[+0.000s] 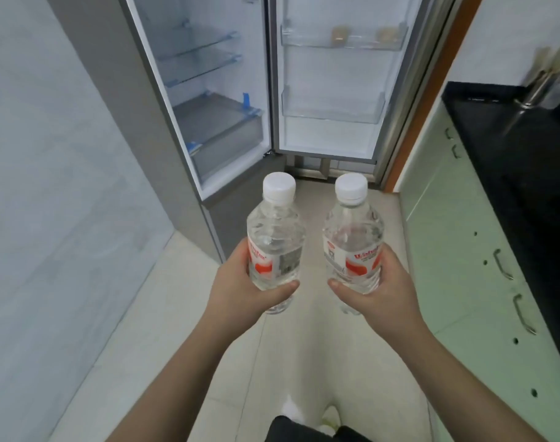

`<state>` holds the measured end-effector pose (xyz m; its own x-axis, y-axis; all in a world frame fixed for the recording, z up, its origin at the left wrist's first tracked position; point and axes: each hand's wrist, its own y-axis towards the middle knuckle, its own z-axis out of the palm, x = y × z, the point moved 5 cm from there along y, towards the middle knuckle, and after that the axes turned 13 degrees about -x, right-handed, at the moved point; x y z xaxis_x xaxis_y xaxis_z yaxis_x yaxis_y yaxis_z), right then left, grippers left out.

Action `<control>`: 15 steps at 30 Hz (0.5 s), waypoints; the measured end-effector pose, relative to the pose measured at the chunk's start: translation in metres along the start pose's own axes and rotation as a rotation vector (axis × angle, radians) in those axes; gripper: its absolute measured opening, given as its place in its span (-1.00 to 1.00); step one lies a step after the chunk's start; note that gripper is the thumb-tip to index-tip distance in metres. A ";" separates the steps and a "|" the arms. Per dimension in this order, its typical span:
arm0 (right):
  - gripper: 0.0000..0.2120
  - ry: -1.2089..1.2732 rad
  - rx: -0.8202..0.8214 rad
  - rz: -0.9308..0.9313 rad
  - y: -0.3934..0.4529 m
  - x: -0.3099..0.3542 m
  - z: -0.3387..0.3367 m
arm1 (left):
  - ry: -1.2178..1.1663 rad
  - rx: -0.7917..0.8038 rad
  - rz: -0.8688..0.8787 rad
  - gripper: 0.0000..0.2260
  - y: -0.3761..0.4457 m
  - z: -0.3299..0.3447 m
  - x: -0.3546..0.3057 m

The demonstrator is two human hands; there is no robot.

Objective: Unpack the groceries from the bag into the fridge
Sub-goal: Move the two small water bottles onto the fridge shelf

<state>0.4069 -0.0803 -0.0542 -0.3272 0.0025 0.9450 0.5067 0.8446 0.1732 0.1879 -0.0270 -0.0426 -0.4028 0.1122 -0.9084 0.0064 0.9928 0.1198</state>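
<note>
My left hand (240, 288) grips a clear water bottle (275, 231) with a white cap and a red-and-white label, held upright. My right hand (374, 291) holds a second, matching water bottle (352, 228), also upright. Both bottles hang above the tiled floor, a short way in front of the open fridge (208, 90). Its glass shelves and bottom drawer (221, 132) look bare. The open fridge door (332, 135) has two clear door bins; the upper bin (342, 39) holds two small pale items. No grocery bag is in view.
A white tiled wall (49, 186) runs along the left. On the right stand pale green cabinets (463, 266) with metal handles under a black countertop (521, 173), with a metal tap (540, 87) at the back. An orange-brown door frame (425, 106) edges the fridge door.
</note>
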 end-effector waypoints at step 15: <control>-0.47 0.088 0.155 -0.025 0.155 -0.004 0.014 | -0.076 -0.167 -0.107 -0.50 0.112 0.040 -0.032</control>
<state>0.4754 0.0584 -0.0352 -0.2635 -0.0603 0.9628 0.3679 0.9163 0.1580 0.2380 0.0824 -0.0162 -0.3227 0.0160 -0.9464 -0.1870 0.9791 0.0803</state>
